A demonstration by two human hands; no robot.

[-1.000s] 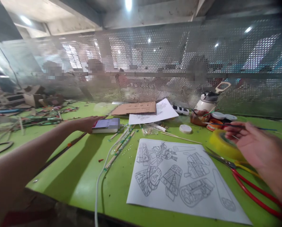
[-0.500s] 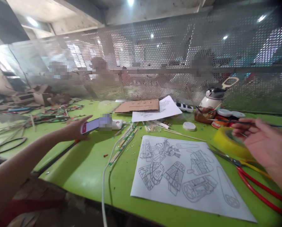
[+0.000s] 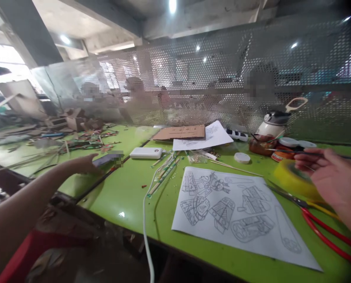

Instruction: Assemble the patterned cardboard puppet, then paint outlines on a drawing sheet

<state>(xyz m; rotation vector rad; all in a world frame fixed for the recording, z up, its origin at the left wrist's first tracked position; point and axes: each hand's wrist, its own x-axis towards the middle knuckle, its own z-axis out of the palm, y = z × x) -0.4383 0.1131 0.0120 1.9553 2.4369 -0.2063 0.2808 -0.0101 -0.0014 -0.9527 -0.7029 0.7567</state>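
My left hand (image 3: pixel 87 163) reaches out over the left part of the green table, its fingers round the edge of a smartphone (image 3: pixel 104 158). The phone lies low over the tabletop, tilted and partly blurred. On the right, my right hand (image 3: pixel 325 169) is shut on a thin paintbrush (image 3: pixel 284 150), which points left towards the paint jars. Below that hand are a yellow roll of tape (image 3: pixel 284 175) and red-handled scissors (image 3: pixel 319 232). Between my hands lies a white sheet with printed line drawings (image 3: pixel 222 243).
A white power bank (image 3: pixel 146 153) and white cable (image 3: pixel 146 220) lie mid-table. Behind are cardboard (image 3: pixel 181 132), a white lid (image 3: pixel 241 158), an orange-red jar (image 3: pixel 281 154) and a bottle (image 3: pixel 271 125). Scraps (image 3: pixel 89 137) cover the left. A perforated screen (image 3: pixel 178 78) stands behind.
My left hand has moved the phone leftward and down, away from the power bank, which now shows fully. The view has turned slightly left. My right hand keeps its hold on the paintbrush.
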